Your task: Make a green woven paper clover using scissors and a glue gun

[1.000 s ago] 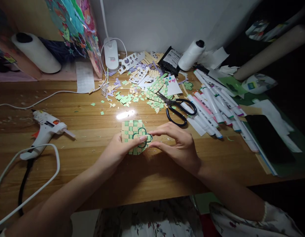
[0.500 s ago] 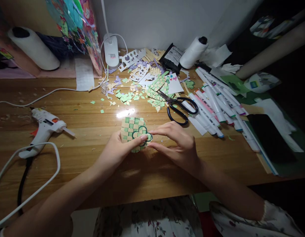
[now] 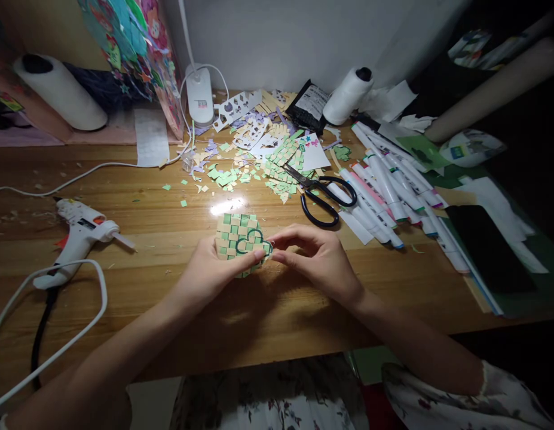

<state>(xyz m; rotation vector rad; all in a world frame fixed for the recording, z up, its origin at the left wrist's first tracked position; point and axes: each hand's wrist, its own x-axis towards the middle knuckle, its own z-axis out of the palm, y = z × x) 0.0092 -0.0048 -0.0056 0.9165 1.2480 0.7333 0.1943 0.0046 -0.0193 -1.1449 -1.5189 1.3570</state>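
The left hand (image 3: 207, 263) reaches in from the lower left, its grip clamped on a green-and-cream woven paper sheet (image 3: 228, 233) over the front half of the wooden counter (image 3: 169, 334), thumb laid on top; the right hand (image 3: 326, 257) bends in from the opposite side, thumb and forefinger drawn near each other at the sheet's right edge. The left fingers are hidden under the sheet, the thumb covers part of the dark green outline (image 3: 254, 230), and whether the right grip actually pinches the paper I cannot tell
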